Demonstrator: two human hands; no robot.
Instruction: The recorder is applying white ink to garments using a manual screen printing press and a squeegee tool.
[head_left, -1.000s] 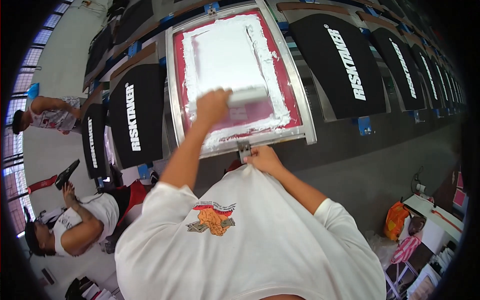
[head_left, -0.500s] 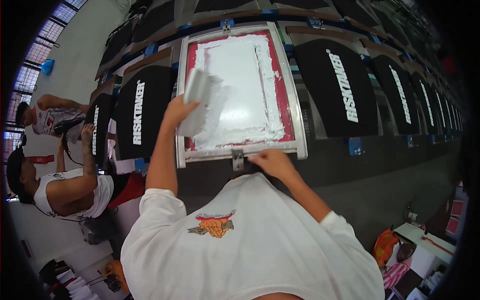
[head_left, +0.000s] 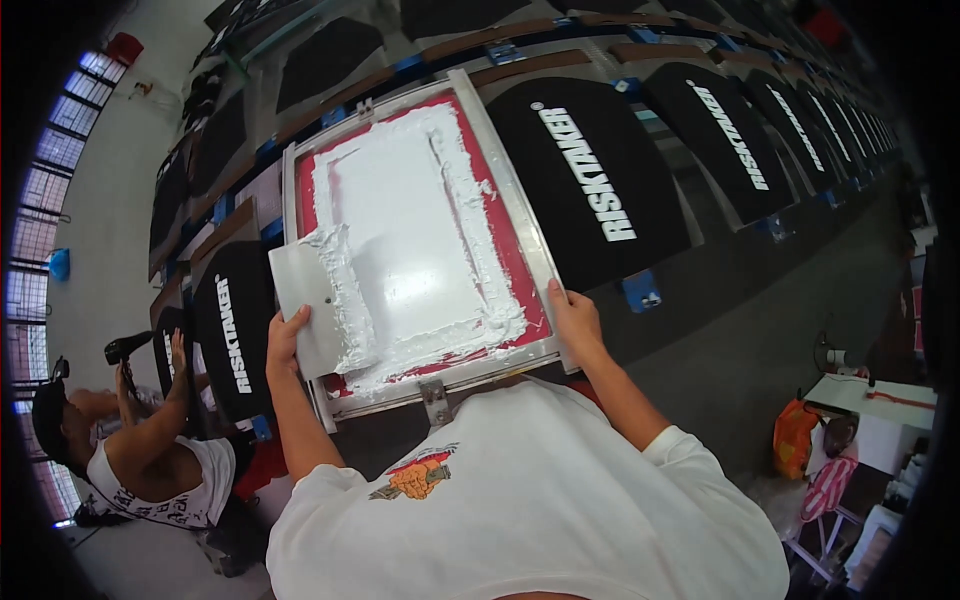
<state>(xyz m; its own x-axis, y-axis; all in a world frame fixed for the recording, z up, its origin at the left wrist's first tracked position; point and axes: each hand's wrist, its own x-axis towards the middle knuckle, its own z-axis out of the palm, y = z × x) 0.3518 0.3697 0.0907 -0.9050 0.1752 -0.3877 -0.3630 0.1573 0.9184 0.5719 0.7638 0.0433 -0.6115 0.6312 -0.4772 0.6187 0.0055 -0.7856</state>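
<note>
A metal screen-printing frame with a pink mesh lies ahead, thick white ink spread over its middle and around its borders. A wide flat squeegee rests over the frame's left side, ink heaped along its inner edge. My left hand is closed on the squeegee's outer edge at the frame's left; whether it also grips the frame is hidden. My right hand is closed on the frame's right rail. A metal clamp sits at the near rail.
Rows of black panels with white lettering lie on boards with blue brackets either side. At left, a co-worker holds a black blower, another partly hidden behind. At right stand a bench and an orange bag.
The squeegee moved from across the screen to its left side. My right hand moved from near the clamp up to the right rail. The view turned, shifting the frame lower and leftward.
</note>
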